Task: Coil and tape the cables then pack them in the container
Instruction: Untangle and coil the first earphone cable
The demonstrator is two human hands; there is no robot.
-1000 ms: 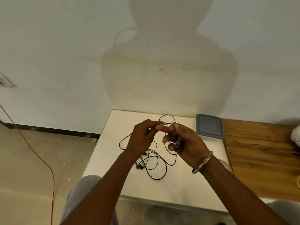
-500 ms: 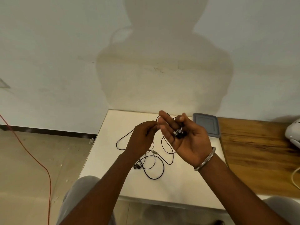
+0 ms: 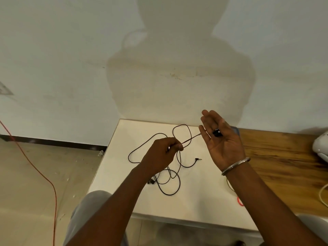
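Over the middle of the white table (image 3: 195,201), the left hand (image 3: 159,155) is curled, pinching the black cable (image 3: 169,194) between thumb and forefinger. From that pinch a taut length runs up and right to the right hand (image 3: 221,142), which is raised palm up with fingers nearly straight; its thumb pins the cable's small black end piece (image 3: 217,133) against the palm. The rest of the cable lies uncoiled in loose loops across the table's centre, its angled plug (image 3: 198,159) resting apart from both hands. The grey container (image 3: 237,130) sits at the table's far right corner, mostly hidden behind the right hand. A metal bracelet (image 3: 236,166) circles the right wrist.
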